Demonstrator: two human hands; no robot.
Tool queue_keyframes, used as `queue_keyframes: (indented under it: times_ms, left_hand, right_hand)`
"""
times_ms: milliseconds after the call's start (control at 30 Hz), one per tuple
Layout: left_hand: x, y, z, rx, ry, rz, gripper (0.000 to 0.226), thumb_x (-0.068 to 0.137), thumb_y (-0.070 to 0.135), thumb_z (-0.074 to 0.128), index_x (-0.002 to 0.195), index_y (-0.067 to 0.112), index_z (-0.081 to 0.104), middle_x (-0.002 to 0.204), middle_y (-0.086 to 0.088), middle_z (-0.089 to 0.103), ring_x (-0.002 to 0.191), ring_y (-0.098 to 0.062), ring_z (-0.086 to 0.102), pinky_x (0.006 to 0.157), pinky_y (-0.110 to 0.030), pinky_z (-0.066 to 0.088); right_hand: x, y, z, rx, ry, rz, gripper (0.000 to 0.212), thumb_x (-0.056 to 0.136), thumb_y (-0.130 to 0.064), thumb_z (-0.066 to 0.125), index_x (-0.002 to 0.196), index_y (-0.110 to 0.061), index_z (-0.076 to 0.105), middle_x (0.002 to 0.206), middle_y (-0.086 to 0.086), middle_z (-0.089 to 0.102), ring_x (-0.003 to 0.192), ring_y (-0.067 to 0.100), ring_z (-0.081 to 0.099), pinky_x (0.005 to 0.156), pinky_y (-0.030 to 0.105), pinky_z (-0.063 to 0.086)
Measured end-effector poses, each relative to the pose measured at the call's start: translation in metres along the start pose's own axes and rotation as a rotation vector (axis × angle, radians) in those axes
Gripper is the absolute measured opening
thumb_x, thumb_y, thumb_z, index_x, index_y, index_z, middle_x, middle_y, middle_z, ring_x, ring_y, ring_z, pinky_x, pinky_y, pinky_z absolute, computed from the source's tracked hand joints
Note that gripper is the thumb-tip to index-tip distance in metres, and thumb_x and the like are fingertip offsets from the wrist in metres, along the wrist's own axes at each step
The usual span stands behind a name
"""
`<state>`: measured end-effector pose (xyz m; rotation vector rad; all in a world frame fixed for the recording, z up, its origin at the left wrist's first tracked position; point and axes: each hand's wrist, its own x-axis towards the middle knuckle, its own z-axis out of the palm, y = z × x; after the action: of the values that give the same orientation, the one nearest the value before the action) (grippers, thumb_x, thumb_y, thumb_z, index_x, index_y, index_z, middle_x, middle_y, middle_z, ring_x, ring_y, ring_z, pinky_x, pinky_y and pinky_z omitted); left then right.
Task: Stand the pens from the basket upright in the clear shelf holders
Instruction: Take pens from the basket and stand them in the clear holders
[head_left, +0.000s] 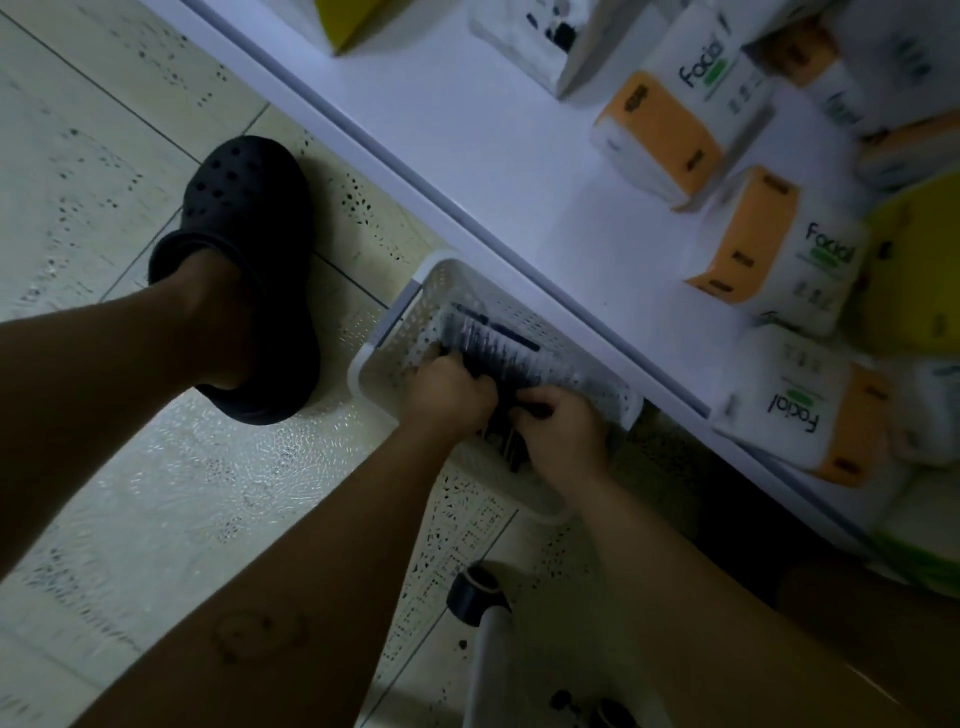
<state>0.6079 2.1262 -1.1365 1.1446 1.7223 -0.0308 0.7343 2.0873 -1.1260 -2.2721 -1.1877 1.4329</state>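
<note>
A white perforated basket (415, 306) stands on the tiled floor, partly under the white shelf edge. Inside it lies a row of several dark pens (493, 348). Both hands are down in the basket. My left hand (447, 395) has its fingers curled around a bunch of pens. Beside it, my right hand (561, 431) also closes on pens, with dark pen ends sticking out below the fingers. No clear holders are in view.
A white shelf (519, 171) runs diagonally above the basket, carrying several orange-and-white facial tissue packs (779, 244). My foot in a black clog (249, 249) rests on the floor to the left. A grey leg with a black cap (478, 597) stands near the bottom.
</note>
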Motion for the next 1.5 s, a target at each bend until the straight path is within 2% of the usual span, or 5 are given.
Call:
queue_keyframes:
  times_ms: [267,500,733,1133,1500]
  left_hand:
    - [-0.017,0.001,-0.008,-0.241,0.203,0.015,0.023,0.092,0.012,0.059,0.113,0.008,0.067,0.102,-0.009,0.070,0.090,-0.022,0.066,0.080,-0.035,0.056]
    - [-0.041,0.007,-0.019,-0.461,-0.007,-0.080,0.013,0.088,0.003,0.064,0.091,0.016,0.063,0.091,-0.008,0.067,0.077,-0.023,0.069,0.070,-0.041,0.061]
    - [-0.081,0.012,-0.036,-0.456,-0.018,-0.079,0.030,0.094,0.012,0.054,0.124,0.017,0.051,0.109,-0.013,0.061,0.083,-0.025,0.062,0.058,-0.030,0.054]
    - [-0.184,0.043,-0.100,-0.571,0.188,0.207,0.012,0.098,0.023,0.054,0.095,0.014,0.061,0.092,-0.012,0.068,0.070,-0.022,0.066,0.062,-0.032,0.057]
    - [-0.291,0.110,-0.126,-0.617,0.360,0.524,0.025,0.091,0.030,0.064,0.080,0.008,0.061,0.071,-0.012,0.061,0.058,-0.019,0.047,0.059,-0.032,0.041]
  right_hand:
    - [0.004,-0.014,-0.005,0.113,-0.002,-0.012,0.017,0.088,-0.004,0.064,0.096,-0.018,0.070,0.097,-0.005,0.064,0.099,0.014,0.061,0.090,0.028,0.050]
    - [-0.010,-0.025,-0.010,0.151,-0.028,-0.019,0.013,0.091,-0.005,0.062,0.089,-0.018,0.065,0.093,-0.005,0.062,0.092,0.012,0.059,0.073,0.017,0.043]
    - [-0.044,-0.041,-0.028,0.127,0.032,-0.059,0.030,0.086,-0.004,0.068,0.103,-0.017,0.046,0.088,-0.005,0.058,0.077,0.008,0.059,0.062,0.019,0.047]
    - [-0.130,-0.117,-0.070,0.229,0.095,-0.362,0.016,0.088,-0.033,0.066,0.077,-0.023,0.061,0.077,0.003,0.070,0.073,0.030,0.069,0.071,0.055,0.057]
    - [-0.239,-0.154,-0.160,0.330,0.227,-0.571,0.008,0.094,-0.016,0.063,0.098,-0.010,0.063,0.100,0.008,0.065,0.075,0.024,0.070,0.066,0.036,0.058]
